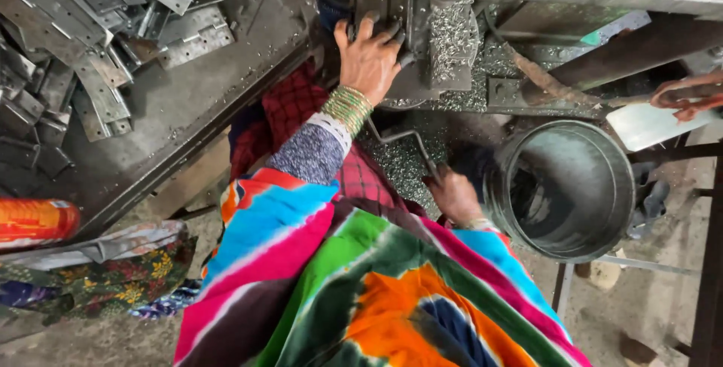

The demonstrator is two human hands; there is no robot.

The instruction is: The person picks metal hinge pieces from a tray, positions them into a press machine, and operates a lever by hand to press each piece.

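Note:
My left hand (369, 57), with green and gold bangles at the wrist, reaches up to the machine's clamp block (410, 6). Its fingers are spread over a flat metal piece held against the block. Lower down, my right hand (454, 194) is closed round the end of a bent steel crank handle (403, 138). The handle runs up and to the left over a bed of metal shavings (452, 39). My bright multicoloured sleeves cover both forearms.
A heap of punched metal brackets (90, 36) lies on the grey steel table (188, 103) at left. A round metal bucket (565, 186) stands at right. Another person's hand (685, 96) is at the far right edge. An orange cylinder (34, 220) and patterned cloth (98, 273) lie lower left.

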